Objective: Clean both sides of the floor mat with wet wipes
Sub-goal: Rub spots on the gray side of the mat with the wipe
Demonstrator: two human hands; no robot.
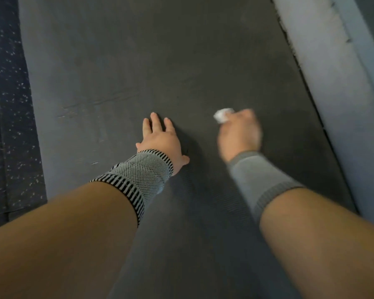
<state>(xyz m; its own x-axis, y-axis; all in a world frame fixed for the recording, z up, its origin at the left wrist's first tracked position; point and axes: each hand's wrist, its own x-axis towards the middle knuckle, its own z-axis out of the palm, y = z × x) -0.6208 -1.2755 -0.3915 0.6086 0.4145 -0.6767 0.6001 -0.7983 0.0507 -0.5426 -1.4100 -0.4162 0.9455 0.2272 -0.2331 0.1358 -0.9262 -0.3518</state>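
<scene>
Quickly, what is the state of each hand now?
Left hand: open, flat on the floor mat.
Right hand: closed, holding the wet wipe.

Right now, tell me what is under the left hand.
The left hand lies flat, fingers spread, on the dark floor mat. Only mat shows around it; the patch beneath the palm is covered.

This looks like a gym or exercise room. Down the left side runs dark rubber flooring (11, 104) flecked with pale specks, the kind laid in workout spaces. A long grey exercise mat (160, 61) lies flat on it, filling most of the view. Along the right edge sits a pale wall base (324, 67), scuffed where it meets the floor.
</scene>
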